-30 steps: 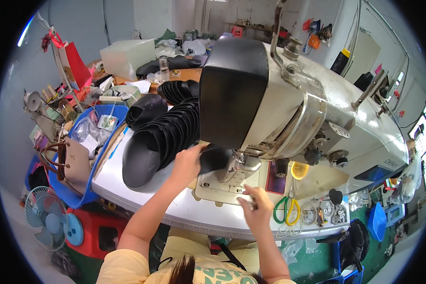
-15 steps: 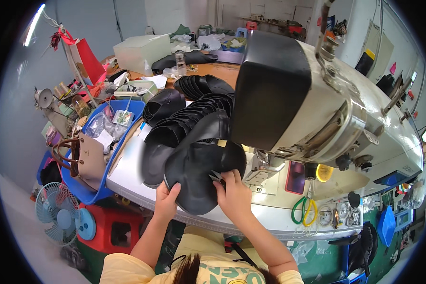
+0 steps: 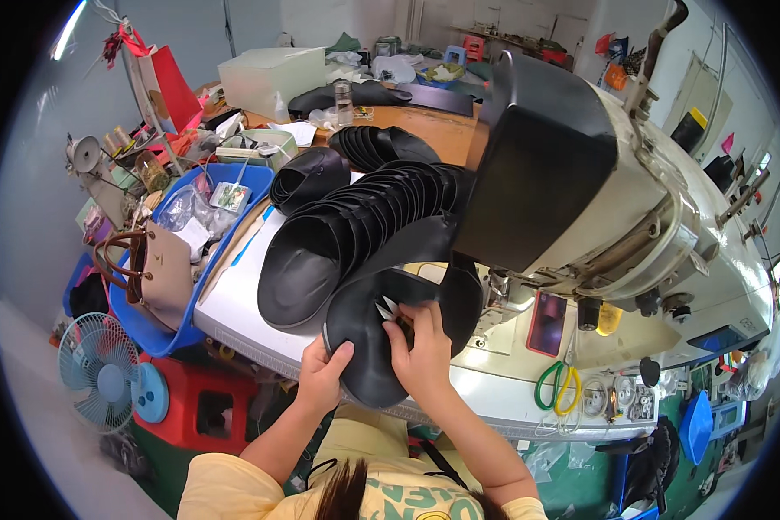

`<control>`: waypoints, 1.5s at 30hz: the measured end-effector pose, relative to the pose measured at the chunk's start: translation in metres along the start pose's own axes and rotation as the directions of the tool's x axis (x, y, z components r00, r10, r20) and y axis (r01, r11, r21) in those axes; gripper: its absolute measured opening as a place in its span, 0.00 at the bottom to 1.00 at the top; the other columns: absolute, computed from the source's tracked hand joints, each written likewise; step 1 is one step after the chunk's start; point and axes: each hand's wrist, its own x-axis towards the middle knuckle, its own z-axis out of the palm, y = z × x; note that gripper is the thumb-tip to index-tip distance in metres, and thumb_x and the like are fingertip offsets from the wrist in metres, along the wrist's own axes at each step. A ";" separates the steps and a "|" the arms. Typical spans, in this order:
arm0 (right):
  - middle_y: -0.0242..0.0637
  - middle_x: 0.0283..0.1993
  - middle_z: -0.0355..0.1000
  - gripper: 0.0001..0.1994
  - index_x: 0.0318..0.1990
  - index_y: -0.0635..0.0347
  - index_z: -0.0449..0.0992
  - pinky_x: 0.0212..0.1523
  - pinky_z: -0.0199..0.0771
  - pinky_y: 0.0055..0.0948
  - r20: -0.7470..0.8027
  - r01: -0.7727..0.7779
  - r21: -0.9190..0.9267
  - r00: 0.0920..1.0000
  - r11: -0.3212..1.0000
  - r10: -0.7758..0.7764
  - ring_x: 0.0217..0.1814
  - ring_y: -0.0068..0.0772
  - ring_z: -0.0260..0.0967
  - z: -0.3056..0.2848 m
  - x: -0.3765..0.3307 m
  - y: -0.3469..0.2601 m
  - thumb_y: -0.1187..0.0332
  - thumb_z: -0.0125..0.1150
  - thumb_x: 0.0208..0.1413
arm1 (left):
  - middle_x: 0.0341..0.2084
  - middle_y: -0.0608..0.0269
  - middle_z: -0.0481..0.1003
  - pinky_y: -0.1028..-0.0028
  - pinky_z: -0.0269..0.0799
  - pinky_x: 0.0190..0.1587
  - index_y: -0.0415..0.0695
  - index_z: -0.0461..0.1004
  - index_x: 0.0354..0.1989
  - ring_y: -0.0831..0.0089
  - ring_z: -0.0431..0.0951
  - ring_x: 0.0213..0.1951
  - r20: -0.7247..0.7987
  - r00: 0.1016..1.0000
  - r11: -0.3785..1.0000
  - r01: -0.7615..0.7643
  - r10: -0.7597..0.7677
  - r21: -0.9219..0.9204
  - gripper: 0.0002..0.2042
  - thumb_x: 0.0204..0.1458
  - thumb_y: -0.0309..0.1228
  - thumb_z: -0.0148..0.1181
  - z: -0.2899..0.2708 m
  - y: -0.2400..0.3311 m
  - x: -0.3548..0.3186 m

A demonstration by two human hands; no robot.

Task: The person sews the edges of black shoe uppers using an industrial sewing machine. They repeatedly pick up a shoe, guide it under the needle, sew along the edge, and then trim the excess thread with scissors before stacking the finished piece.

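My left hand (image 3: pixel 323 378) grips the near left edge of a black leather shoe upper (image 3: pixel 364 334), thumb on top and fingers beneath. A band of the upper loops away toward the sewing machine head (image 3: pixel 542 165). In my right hand (image 3: pixel 423 354) is a pair of thread snips (image 3: pixel 386 308); their pointed metal blades stick out past my fingers, slightly apart, over the upper. My fingers hide the rest of the snips. Just beyond, a long row of nested black shoe uppers (image 3: pixel 302 270) lies on the white table.
On the left stands a blue bin (image 3: pixel 169 334) with a beige handbag (image 3: pixel 166 273) in it. Green-and-yellow-handled scissors (image 3: pixel 556 387), a phone (image 3: pixel 547 324) and bobbins (image 3: pixel 594 397) lie at the right. A fan (image 3: pixel 100 373) and a red stool (image 3: pixel 201 403) are below left.
Both hands have shifted slightly right with the upper, and the snips' blades point farther inward over it. The view has also turned a little, moving the machine head rightward.
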 end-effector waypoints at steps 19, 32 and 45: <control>0.32 0.33 0.64 0.05 0.36 0.65 0.68 0.30 0.65 0.17 0.313 -0.375 0.334 0.909 0.865 0.274 0.30 0.17 0.63 -0.032 -0.048 0.023 0.81 0.56 0.53 | 0.43 0.53 0.75 0.71 0.76 0.44 0.33 0.67 0.52 0.67 0.78 0.41 -0.277 0.958 0.982 -0.021 0.074 0.189 0.17 0.55 0.27 0.55 -0.225 0.049 0.034; 0.43 0.35 0.67 0.14 0.38 0.62 0.69 0.24 0.70 0.34 0.213 -0.113 -0.160 0.966 0.981 0.146 0.28 0.44 0.70 -0.007 -0.084 0.077 0.71 0.67 0.46 | 0.26 0.63 0.76 0.76 0.67 0.34 0.37 0.77 0.37 0.79 0.72 0.31 0.005 0.861 0.394 -0.238 0.508 0.888 0.10 0.54 0.32 0.58 -0.235 0.080 0.224; 0.40 0.35 0.68 0.13 0.36 0.61 0.69 0.25 0.72 0.36 0.197 -0.090 -0.196 0.972 0.976 0.129 0.27 0.43 0.71 -0.006 -0.079 0.080 0.69 0.66 0.47 | 0.30 0.61 0.67 0.61 0.64 0.38 0.46 0.65 0.27 0.58 0.67 0.40 0.305 0.834 -0.338 -0.153 0.460 0.929 0.16 0.32 0.26 0.69 -0.192 0.045 0.281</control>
